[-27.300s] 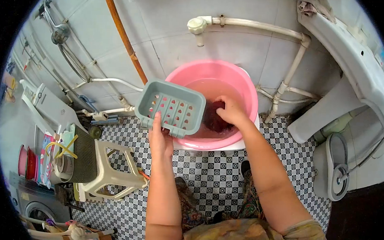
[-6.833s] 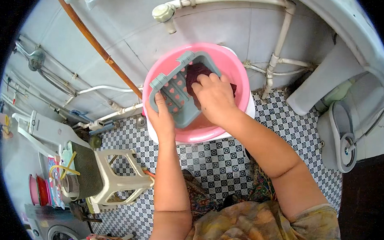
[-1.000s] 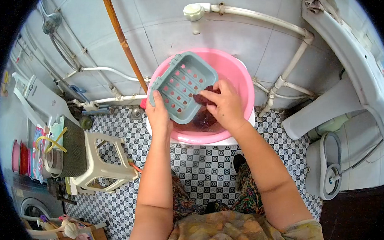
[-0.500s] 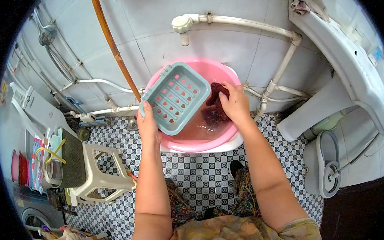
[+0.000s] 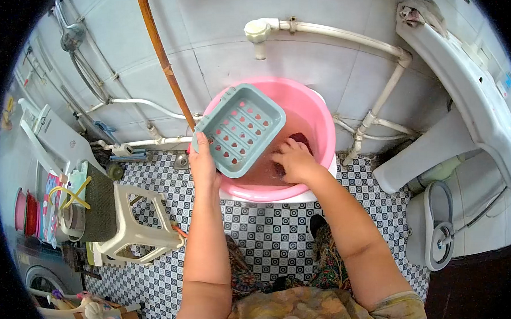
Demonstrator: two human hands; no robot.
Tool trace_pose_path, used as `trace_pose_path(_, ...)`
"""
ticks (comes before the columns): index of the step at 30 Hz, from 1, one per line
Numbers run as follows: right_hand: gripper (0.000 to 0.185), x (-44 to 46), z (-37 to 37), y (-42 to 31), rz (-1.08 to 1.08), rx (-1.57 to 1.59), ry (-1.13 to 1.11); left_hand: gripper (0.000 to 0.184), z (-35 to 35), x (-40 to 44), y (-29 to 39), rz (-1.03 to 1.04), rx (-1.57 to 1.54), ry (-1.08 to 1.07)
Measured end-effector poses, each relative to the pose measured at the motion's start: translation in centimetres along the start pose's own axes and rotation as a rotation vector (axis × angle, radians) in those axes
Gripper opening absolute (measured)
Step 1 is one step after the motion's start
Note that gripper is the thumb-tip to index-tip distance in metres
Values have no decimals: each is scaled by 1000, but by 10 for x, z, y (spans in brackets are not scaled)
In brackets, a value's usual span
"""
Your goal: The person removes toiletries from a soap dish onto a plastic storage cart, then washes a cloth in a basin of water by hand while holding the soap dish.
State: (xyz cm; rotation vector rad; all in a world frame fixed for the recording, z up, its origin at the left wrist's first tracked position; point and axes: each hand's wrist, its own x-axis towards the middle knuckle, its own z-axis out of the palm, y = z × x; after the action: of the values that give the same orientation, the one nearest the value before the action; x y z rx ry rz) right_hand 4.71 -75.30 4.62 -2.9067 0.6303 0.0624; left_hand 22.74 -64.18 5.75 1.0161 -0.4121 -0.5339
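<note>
My left hand (image 5: 204,163) grips the near-left edge of a grey-green plastic basket (image 5: 242,133) with heart-shaped holes in its bottom. The basket is tilted over the left part of a pink basin (image 5: 324,120). Reddish, murky water fills the lower part of the basin. In that water, right of the basket, my right hand (image 5: 296,163) is closed over a dark red cloth (image 5: 302,140). The cloth is mostly covered by the hand and the water, and my fingertips are partly hidden.
A wooden pole (image 5: 163,58) leans behind the basin on the left. A white tap (image 5: 257,32) juts from the wall above. To the right stands a white washbasin (image 5: 436,65) on a pedestal; a cream plastic stool (image 5: 130,228) lies at the left on the patterned floor (image 5: 264,228).
My right hand has gone down into the water with the dark red cloth, which was partly lifted before. The basket is still held over the basin in my left hand. The view has shifted slightly.
</note>
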Motion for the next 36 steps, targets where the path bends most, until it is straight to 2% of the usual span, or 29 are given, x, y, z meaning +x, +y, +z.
trace_pose_path(1,50,-2,-6,-3,-2,-1,-1,42,5,-4,5,-26,-19,10)
trace_pose_path(3,51,-5,-11,-9,287,-146,63,42,6,-6,6,-51,-41,25)
trace_pose_path(5,47,-2,-5,-2,290,-72,97,41,3,-4,3,-35,26,22)
trace_pose_path(7,41,9,-6,18,297,182,156,40,4,-4,3,-25,21,8)
trace_pose_path(8,33,7,-11,25,367,293,205,40,5,-5,3,-17,19,-8)
trace_pose_path(9,33,4,-16,30,367,291,202,40,6,-6,4,-18,17,-5)
trace_pose_path(11,31,-3,-30,33,377,366,400,39,10,-9,9,-16,72,1)
trace_pose_path(13,30,-5,-40,33,412,396,439,38,8,-7,3,3,85,4)
trace_pose_path(16,29,-4,-41,38,445,255,799,37,7,-3,1,33,100,14)
trace_pose_path(17,29,-2,-38,41,448,253,799,36,6,-3,2,43,101,23)
trace_pose_path(19,32,2,-38,49,536,418,988,36,-1,1,2,46,157,35)
trace_pose_path(20,31,2,-41,52,609,639,905,37,-4,2,2,51,215,49)
trace_pose_path(21,31,1,-42,52,610,636,904,37,-5,3,1,49,212,49)
trace_pose_path(23,32,2,-45,48,552,1536,861,35,-6,4,1,65,181,34)
trace_pose_path(24,33,2,-44,51,498,1615,763,35,-5,4,1,65,180,31)
trace_pose_path(27,33,14,-26,58,475,1769,692,34,-2,1,2,37,164,16)
trace_pose_path(31,38,17,-16,55,559,1834,627,32,1,-3,9,-10,168,27)
trace_pose_path(32,49,16,-14,56,543,1835,552,31,2,-4,11,-37,158,32)
trace_pose_path(33,49,17,-13,56,544,1835,553,31,0,-3,9,-38,158,31)
trace_pose_path(35,62,20,-18,46,559,1732,542,33,-4,-1,4,-1,175,-4)
trace_pose_path(36,78,21,-12,45,574,1522,572,33,-4,0,2,-1,176,-4)
